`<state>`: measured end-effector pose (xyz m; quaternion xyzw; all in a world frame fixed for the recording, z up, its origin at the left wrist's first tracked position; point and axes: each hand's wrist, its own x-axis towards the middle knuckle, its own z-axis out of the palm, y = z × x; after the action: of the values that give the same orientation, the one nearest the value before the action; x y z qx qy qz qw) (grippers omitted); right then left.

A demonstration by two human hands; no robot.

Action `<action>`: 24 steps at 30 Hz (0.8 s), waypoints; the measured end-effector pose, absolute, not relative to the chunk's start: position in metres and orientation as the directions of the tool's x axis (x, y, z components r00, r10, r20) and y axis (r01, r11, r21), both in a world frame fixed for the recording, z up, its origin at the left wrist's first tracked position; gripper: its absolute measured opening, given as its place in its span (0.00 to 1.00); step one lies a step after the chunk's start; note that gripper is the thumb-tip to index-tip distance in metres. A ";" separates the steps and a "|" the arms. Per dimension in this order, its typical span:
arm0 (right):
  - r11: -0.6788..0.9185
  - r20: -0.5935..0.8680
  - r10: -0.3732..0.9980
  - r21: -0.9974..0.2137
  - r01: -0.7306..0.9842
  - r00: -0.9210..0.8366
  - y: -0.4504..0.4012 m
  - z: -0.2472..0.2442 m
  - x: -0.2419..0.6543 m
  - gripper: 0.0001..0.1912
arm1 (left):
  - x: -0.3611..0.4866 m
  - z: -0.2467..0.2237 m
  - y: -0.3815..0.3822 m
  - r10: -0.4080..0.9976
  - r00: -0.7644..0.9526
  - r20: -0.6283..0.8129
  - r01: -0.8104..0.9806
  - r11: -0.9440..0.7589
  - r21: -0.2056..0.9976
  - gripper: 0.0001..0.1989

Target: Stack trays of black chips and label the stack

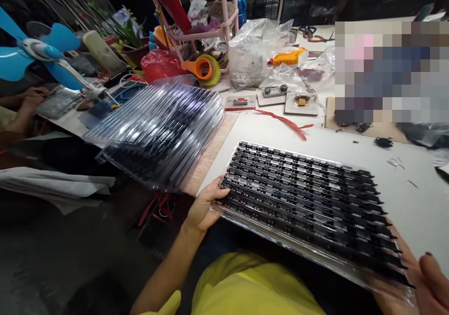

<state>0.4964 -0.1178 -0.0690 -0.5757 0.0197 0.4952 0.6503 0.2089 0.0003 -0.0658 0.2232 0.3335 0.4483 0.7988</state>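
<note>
A clear plastic tray (280, 237) filled with rows of small black parts with pins (298, 191) is held up over the table's front edge, tilted. My left hand (205, 206) grips its left edge, thumb on top and fingers below. At the tray's near right corner, my right hand (417, 273) supports it, with fingers partly hidden beneath and behind the edge and the thumb raised off the tray. On the left lies a stack of similar clear trays (168, 123), the lower ones with dark contents.
Small fixtures (301, 102), a red ribbon (284, 120) and loose black bits (383, 142) lie on the white board (231, 142). Behind are a tape dispenser (203, 69), plastic bags (250, 48) and a pink rack (224, 6). A blue fan (45, 48) and another person's hands (33, 97) are at left.
</note>
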 end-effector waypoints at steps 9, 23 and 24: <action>-0.143 -0.538 0.602 -0.800 -0.583 0.591 -0.113 -0.059 0.486 0.23 | 0.206 -0.069 -0.001 0.862 0.396 -0.318 -0.599 0.504 0.622 0.21; -0.073 -0.506 0.628 -0.795 -0.602 0.592 -0.099 -0.063 0.494 0.20 | 0.207 -0.067 0.004 0.859 0.345 -0.378 -0.665 0.508 0.547 0.20; -0.045 -0.490 0.653 -0.786 -0.617 0.577 -0.098 -0.065 0.495 0.21 | 0.205 -0.069 0.003 0.860 0.321 -0.396 -0.690 0.499 0.525 0.20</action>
<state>0.4945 -0.0978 -0.0648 -0.5580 -0.0164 0.4595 0.6908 0.2051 0.0028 -0.0688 0.1307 0.3258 0.4833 0.8020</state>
